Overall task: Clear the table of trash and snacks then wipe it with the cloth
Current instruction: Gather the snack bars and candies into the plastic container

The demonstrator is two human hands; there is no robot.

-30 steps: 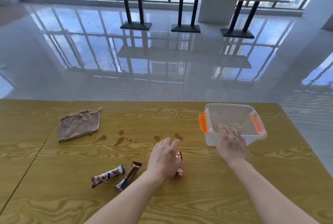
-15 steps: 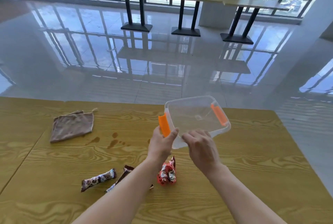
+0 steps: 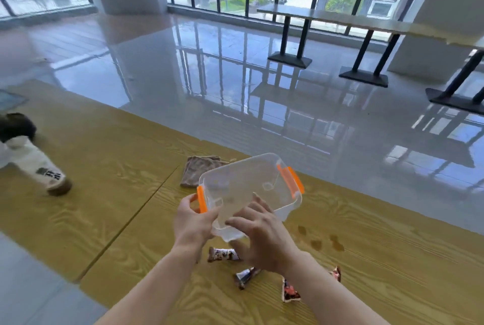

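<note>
Left hand (image 3: 193, 222) curled round the near left corner of a clear box (image 3: 248, 183), thumb up beside an orange clip (image 3: 201, 199). Right hand (image 3: 262, 241) on the near wall of the box, fingers spread and only a little bent; hard to say if gripping or just touching. Box up in the air over the bench (image 3: 392, 259), tipped a bit, open side up. A second orange clip (image 3: 292, 179) on the far right side of the box.

Brown cloth (image 3: 199, 173) flat on the bench just behind the box, partly hidden by it. Below the hands, a brown snack bar (image 3: 222, 254), one end hidden by the right hand. Close by, a dark snack bar (image 3: 246, 276). Red snack packet (image 3: 289, 293) cut in two by the right arm lying over it. Brown wet spots (image 3: 317, 243) on the wood to the right.

Far left, someone else's blurry white sleeve (image 3: 31, 162), mostly cut off by the edge. Beyond, a shiny floor (image 3: 209, 76) and a long table (image 3: 340, 18) by the windows.
</note>
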